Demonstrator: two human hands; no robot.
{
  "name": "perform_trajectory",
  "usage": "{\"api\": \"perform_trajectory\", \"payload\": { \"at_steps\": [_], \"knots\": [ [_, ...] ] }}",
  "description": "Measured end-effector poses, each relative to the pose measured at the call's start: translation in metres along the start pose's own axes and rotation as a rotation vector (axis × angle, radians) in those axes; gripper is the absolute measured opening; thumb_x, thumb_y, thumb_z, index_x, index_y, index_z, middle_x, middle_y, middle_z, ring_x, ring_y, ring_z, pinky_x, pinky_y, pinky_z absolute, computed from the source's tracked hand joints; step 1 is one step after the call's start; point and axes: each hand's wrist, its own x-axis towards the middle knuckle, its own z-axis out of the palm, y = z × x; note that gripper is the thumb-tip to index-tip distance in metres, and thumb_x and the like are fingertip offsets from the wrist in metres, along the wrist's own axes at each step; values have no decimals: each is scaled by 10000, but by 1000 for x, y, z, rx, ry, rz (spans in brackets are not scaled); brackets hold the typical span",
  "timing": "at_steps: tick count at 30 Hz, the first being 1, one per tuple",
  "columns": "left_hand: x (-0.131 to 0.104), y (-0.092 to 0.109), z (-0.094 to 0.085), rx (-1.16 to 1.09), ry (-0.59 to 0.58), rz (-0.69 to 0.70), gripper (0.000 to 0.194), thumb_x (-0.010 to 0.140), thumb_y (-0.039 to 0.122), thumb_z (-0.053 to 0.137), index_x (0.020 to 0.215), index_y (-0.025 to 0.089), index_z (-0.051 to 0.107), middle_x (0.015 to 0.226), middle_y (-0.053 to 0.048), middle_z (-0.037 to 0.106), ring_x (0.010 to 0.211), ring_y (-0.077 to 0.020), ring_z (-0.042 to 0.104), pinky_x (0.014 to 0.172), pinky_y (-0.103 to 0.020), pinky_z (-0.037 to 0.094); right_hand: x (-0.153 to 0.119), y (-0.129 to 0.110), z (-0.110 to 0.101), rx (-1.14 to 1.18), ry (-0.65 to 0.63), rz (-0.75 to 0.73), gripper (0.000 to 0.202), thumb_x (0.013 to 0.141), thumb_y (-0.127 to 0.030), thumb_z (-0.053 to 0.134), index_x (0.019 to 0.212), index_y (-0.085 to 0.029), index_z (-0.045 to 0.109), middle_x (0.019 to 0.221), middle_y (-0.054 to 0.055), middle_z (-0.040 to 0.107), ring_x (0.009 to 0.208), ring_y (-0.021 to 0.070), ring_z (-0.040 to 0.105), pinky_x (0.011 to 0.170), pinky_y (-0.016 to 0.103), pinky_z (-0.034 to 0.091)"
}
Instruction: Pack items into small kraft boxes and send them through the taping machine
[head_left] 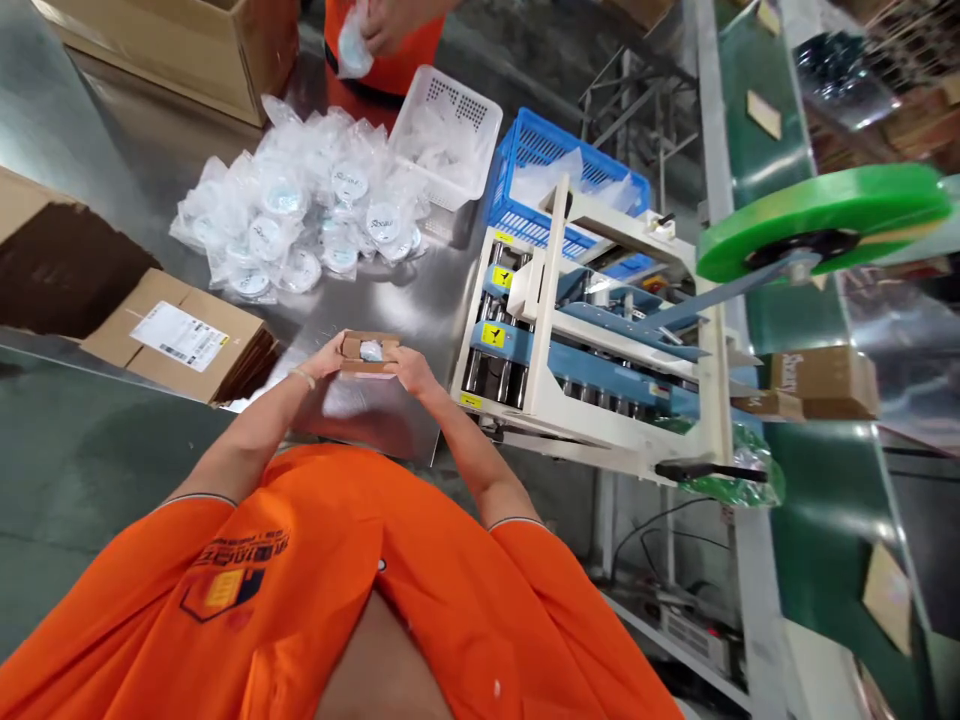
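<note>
Left fingers (340,348) and right fingers (398,359) pinch a carton (367,367); some packets (383,224) show "beau"

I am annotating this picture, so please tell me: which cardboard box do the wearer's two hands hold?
The small open cardboard box between the left hand and right hand, with a whitish item inside; neither hand touches the larger cardboard boxes.

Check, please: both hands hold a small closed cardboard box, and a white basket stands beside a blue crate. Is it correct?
The box is open, not closed; the head view shows whitish contents inside. The left hand and right hand do hold it, and the white basket stands beside the blue crate.
</note>
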Motion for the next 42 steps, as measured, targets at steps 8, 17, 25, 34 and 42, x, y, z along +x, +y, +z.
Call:
{"api": "perform_trajectory", "payload": {
  "at_steps": [8,17,25,34,42],
  "knots": [
    [-8,7,-17,510,14,187,854,996,632,644,1646,82,580,1637,-277,603,1659,-470,407,1324,-677,365,-9,3,14,28,23,-94,554,1091,-274,619,1632,-155,624,1736,200,539,1681,370,418,1352,577,396],
    [30,22,28,1022,-15,247,988,992,666,659,1690,3,437,1610,-348,535,1552,-515,453,1314,-626,361,-36,50,48,113,240,370,659,1109,-440,576,1678,-111,539,1713,305,496,1586,404,485,1263,584,461],
    [234,98,117,954,-87,422,1013,922,580,807,1630,-52,451,1586,-378,530,1573,-477,431,1341,-636,318,-50,76,79,51,237,521,470,1091,-416,636,1513,-216,686,1567,255,633,1428,410,579,1147,603,530],
    [289,145,270,642,-291,616,1281,827,539,943,1720,-81,266,1761,-478,225,1726,-594,101,1382,-729,137,-51,86,90,86,142,546,477,1121,-419,546,1568,-277,636,1683,172,574,1505,403,558,1207,603,506],
    [46,78,91,643,28,632,740,1059,246,561,1754,156,322,1673,-242,497,1700,-414,340,1351,-661,389,-56,88,87,138,403,505,400,1015,-305,632,1367,-143,733,1519,263,656,1400,401,600,1192,627,495]
  ]
}}
